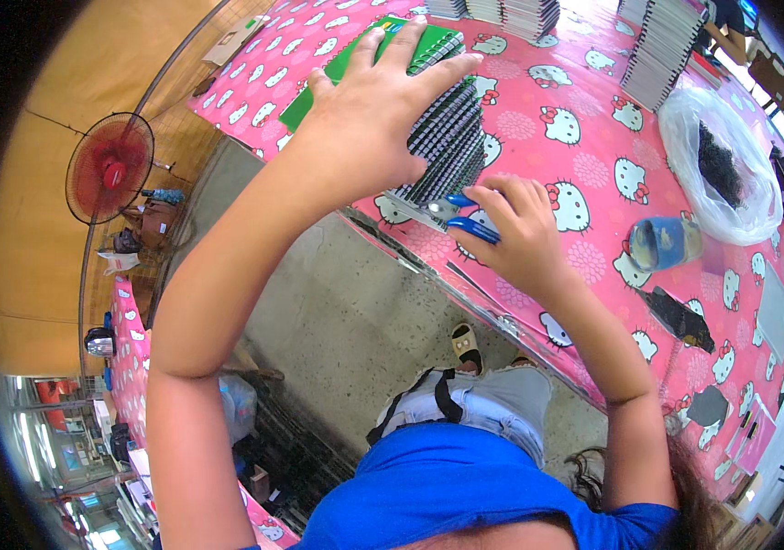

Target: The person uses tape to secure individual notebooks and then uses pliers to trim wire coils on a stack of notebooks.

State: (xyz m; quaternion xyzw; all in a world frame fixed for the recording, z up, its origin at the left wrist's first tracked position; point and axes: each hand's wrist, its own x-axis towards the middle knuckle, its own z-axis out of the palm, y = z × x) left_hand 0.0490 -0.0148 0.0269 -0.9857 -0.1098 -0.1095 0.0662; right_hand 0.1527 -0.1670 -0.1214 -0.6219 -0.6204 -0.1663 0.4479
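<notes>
A stack of spiral-bound notebooks (451, 137) with a green cover (298, 112) on top lies near the table's edge, its dark coils facing right and toward me. My left hand (369, 115) rests flat over the top cover, fingers spread wide. At the stack's near lower corner, my right hand (525, 234) is closed round blue-handled pliers (474, 229). The pliers' jaws point at the coil ends; whether they touch a coil I cannot tell.
Pink patterned cloth covers the table (589, 170). On the right are a plastic bag (754, 215) of black bits, a blue-wrapped jar (662, 243) and a tall notebook stack (657, 50). More notebooks (529, 16) stand at the back. A red fan (112, 172) is at left.
</notes>
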